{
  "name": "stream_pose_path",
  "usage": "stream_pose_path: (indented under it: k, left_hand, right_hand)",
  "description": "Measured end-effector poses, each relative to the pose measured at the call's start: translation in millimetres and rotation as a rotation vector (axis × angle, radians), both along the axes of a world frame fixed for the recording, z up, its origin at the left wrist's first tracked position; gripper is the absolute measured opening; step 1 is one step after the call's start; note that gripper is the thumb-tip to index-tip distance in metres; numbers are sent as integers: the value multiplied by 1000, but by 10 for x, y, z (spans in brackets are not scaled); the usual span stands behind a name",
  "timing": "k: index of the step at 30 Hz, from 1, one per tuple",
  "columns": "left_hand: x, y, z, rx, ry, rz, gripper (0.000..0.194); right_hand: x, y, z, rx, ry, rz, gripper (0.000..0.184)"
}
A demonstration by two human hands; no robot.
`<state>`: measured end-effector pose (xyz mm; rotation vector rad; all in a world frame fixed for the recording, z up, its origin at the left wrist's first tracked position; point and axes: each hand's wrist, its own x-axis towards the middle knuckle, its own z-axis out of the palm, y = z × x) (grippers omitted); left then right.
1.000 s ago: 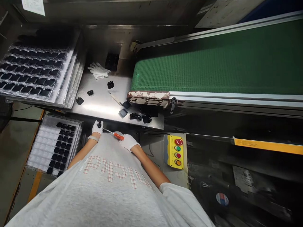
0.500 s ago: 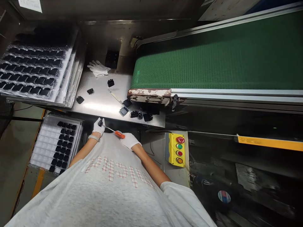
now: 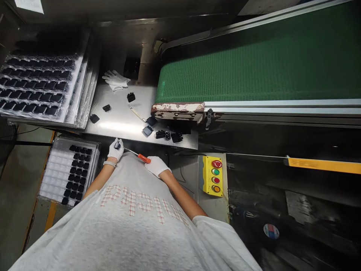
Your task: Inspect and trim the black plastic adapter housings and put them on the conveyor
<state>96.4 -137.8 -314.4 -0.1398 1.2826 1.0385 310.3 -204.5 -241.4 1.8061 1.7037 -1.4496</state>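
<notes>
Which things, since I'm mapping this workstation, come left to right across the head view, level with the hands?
Partly filled plastic tray → gloved left hand → orange-handled tool → gloved right hand → yellow push-button control box → yellow-orange bar.

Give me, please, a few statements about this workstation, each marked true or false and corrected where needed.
1. The right hand holds an orange-handled tool. True.
2. The left hand is bare. False: it is gloved and holds a small dark part.
3. A white glove lies on the metal table. True.
4. The conveyor belt is red. False: it is green.
5. The yellow control box is left of both hands. False: it is to their right.
</notes>
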Motion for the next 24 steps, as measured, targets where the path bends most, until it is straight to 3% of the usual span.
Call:
stream_pose_path:
  k: [10,24]
  left_hand:
    - [-62,25,82,28,-57,23,25]
    - [0,21,0,44,-4,-11,29]
  right_hand:
    - [-41,-15,175,32,-52,-6,27]
    - [-124,-9,221,-4,-93,-75,32]
